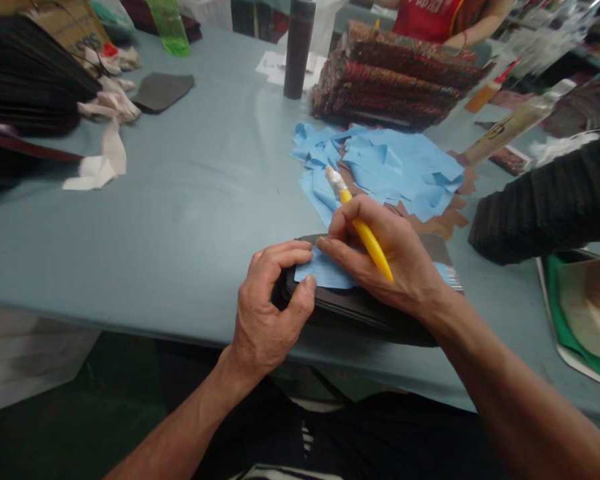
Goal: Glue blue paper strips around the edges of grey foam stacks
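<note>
My left hand (270, 300) grips the left end of a flat black piece (360, 310) lying at the table's near edge, thumb and fingers curled round it. A blue paper slip (325, 272) lies on top of that black piece. My right hand (380, 257) presses down on the slip and holds a yellow-handled tool (365, 233) with a white, crusted tip that points away from me. Just beyond lies a heap of blue paper slips (385, 167) over some brown ones.
A stack of red patterned pieces (395, 80) and a dark cylinder bottle (299, 47) stand at the back. Black folded fans (25, 87) and white rags (105, 100) lie at left. Another person's dark sleeve (545, 200) rests at right, beside a green tray (580, 313).
</note>
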A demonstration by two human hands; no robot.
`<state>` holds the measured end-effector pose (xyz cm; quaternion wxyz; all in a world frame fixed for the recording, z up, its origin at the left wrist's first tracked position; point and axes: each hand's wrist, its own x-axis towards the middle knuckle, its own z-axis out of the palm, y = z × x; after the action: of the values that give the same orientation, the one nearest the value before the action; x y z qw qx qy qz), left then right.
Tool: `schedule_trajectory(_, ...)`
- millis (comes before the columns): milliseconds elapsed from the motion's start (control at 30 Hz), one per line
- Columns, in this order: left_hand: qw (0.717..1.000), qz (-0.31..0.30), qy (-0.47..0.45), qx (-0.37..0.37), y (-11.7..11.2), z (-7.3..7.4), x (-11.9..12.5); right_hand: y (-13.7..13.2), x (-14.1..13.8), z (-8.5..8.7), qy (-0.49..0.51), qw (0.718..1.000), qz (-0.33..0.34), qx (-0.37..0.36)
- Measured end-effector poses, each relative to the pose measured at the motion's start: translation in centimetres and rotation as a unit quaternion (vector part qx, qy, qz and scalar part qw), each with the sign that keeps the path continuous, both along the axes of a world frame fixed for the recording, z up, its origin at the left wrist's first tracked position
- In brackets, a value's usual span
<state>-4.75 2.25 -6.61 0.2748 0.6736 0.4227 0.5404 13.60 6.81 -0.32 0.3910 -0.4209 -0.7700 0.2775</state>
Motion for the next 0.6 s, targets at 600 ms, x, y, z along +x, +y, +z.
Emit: schedule_trajectory(600, 0.999, 0.040, -0.002, -0.033, 0.09, 0.72, 0.12, -0.03, 0.12, 0.09, -0.013, 1.000, -0.008, 0.010)
